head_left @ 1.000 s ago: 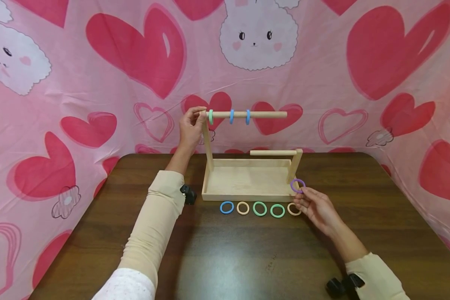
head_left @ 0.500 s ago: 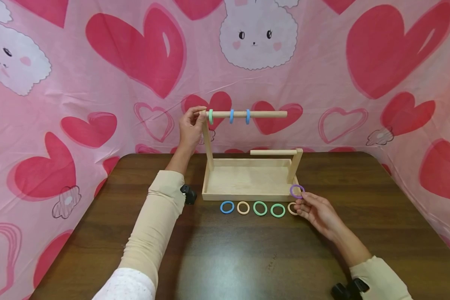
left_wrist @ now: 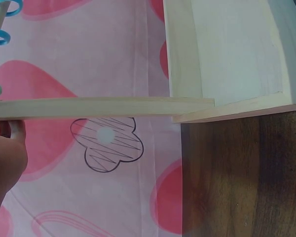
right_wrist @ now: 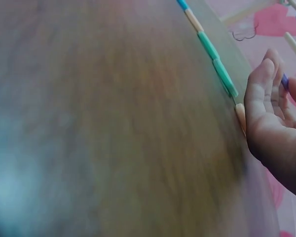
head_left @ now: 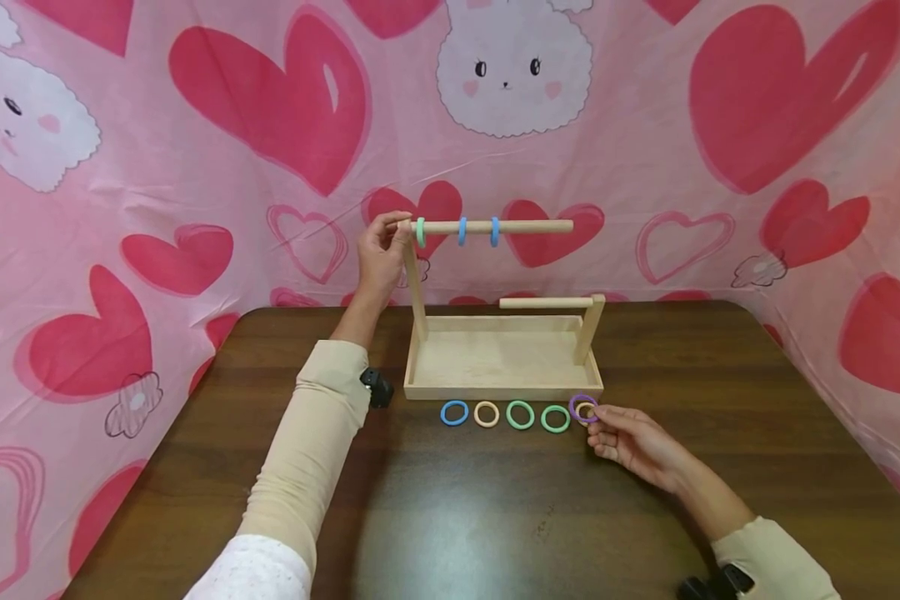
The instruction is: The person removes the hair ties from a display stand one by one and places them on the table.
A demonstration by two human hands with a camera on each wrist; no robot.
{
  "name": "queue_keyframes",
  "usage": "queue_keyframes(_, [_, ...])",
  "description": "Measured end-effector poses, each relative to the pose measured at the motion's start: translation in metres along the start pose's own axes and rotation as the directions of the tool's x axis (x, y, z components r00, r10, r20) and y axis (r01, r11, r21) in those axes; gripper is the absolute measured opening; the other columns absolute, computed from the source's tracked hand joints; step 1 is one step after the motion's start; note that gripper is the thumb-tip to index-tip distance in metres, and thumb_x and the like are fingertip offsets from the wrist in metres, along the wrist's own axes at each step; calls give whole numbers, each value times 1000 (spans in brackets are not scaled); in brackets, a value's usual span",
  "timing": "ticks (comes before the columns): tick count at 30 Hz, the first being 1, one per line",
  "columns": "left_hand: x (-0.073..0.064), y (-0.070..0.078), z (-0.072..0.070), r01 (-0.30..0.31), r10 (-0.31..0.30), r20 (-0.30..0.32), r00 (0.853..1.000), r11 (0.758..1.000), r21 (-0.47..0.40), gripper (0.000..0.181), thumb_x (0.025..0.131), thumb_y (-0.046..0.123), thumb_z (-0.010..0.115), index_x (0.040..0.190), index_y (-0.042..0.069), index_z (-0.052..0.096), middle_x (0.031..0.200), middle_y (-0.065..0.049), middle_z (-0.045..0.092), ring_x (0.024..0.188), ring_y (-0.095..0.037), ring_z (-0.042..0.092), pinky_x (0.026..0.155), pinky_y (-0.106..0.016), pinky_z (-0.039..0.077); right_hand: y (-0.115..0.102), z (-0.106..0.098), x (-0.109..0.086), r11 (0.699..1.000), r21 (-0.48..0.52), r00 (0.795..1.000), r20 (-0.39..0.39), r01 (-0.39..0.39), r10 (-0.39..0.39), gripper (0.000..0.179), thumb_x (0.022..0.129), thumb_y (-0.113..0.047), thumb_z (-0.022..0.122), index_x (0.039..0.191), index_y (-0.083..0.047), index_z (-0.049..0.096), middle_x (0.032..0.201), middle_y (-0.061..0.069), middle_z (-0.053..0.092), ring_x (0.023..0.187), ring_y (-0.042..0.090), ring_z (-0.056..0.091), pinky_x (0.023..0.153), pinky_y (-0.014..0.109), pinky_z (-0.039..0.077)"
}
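One purple ring point(head_left: 572, 406) outside the wooden tray point(head_left: 495, 354)

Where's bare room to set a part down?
Free: inside the wooden tray; table front, between left sleeve and right hand; table right of the tray. Crowded: tray's front edge, five loose rings alongside, purple ring overlapping the rightmost in view.

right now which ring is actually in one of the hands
The purple ring, pinched in the right hand; no other ring in view is purple or held.

pink heart-print cloth point(head_left: 408, 117) hangs behind a brown table point(head_left: 510, 500)
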State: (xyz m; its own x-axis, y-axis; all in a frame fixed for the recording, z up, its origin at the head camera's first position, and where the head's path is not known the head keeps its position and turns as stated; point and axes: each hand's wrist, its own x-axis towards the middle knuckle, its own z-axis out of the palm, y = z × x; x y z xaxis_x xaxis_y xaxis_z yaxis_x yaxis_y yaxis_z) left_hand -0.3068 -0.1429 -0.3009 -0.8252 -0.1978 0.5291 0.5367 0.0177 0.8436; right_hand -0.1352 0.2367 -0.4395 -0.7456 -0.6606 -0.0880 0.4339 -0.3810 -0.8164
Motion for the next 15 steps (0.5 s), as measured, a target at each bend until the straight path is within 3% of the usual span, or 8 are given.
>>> queue_keyframes(10, [0,-2,-1,-14,14,-7,1000,1000,-3,23,97,-2,61,116,-15,61,80,20,63,79,2,60,76,-16,50,-2,-4,-9,990,-44,991,19,-135,136,38,112,-13,30,109,-15,68,97,-5,73,91,6,71,85,20,58])
queue_keyframes(15, [0,-2,-1,-16,16,-2,1000,1000,0,23,98,-1,62,116,-15,61,80,21,63,79,3,60,76,-16,50,-6,-4,-12,968,-105,972,25,-229,233,38,112,-11,31,107,-15,68,95,-6,74,89,5,72,83,19,58])
